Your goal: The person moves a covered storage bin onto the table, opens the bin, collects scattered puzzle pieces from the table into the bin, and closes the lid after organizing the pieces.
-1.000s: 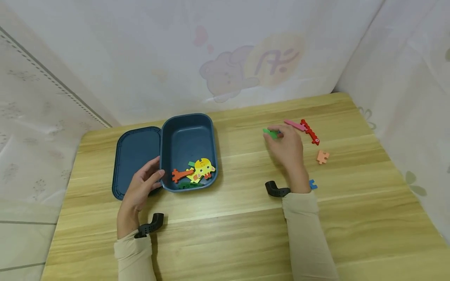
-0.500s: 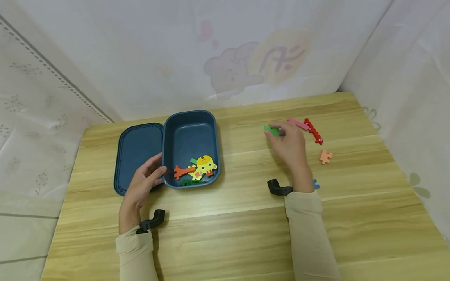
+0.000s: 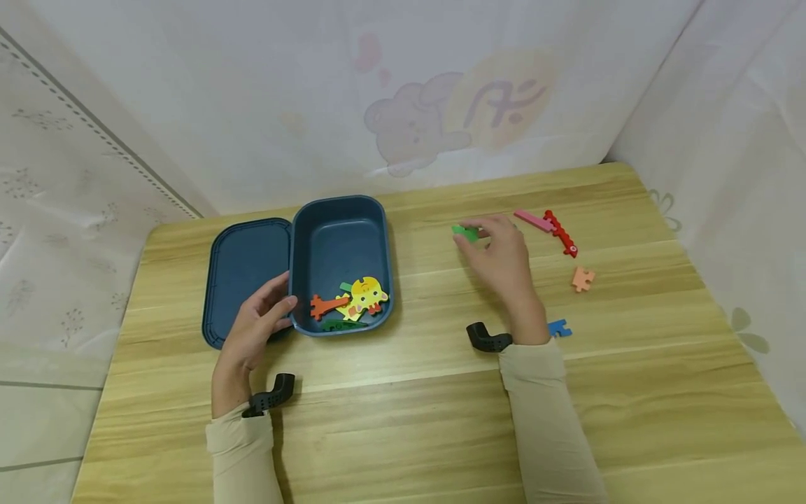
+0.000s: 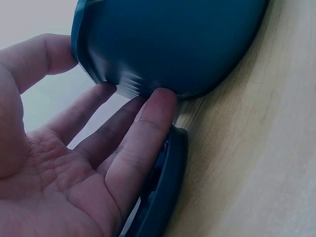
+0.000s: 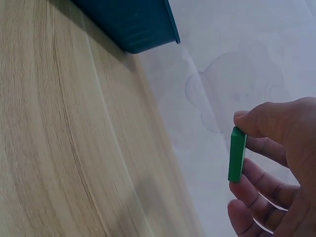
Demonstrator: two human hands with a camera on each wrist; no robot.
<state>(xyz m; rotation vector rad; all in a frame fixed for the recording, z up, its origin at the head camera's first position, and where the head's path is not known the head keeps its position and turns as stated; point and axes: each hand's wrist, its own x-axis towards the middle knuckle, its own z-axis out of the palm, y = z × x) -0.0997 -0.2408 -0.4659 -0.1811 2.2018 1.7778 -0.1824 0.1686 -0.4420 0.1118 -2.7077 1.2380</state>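
My right hand (image 3: 502, 257) pinches a green puzzle piece (image 3: 466, 233) between thumb and fingers, over the table to the right of the dark blue box. Seen from the right wrist, the green piece (image 5: 237, 155) stands edge-on above the table. My left hand (image 3: 255, 325) holds the box (image 3: 387, 241) at its near left corner. In the left wrist view the thumb lies at the rim and fingertips (image 4: 163, 101) press the outer wall of the box. Inside the box lie a yellow animal-face piece (image 3: 365, 297), an orange piece (image 3: 327, 306) and a dark green piece (image 3: 340, 325).
The box's lid (image 3: 245, 280) lies flat on its left. Right of my right hand are a pink piece (image 3: 532, 220), a red piece (image 3: 559, 231), a peach puzzle piece (image 3: 583, 279) and a blue piece (image 3: 559, 327). A white curtain (image 3: 290, 105) hangs behind the table.
My right hand has moved left with the green puzzle piece, toward the box, and more of the blue piece shows beside the wrist. The left hand keeps its hold on the box.
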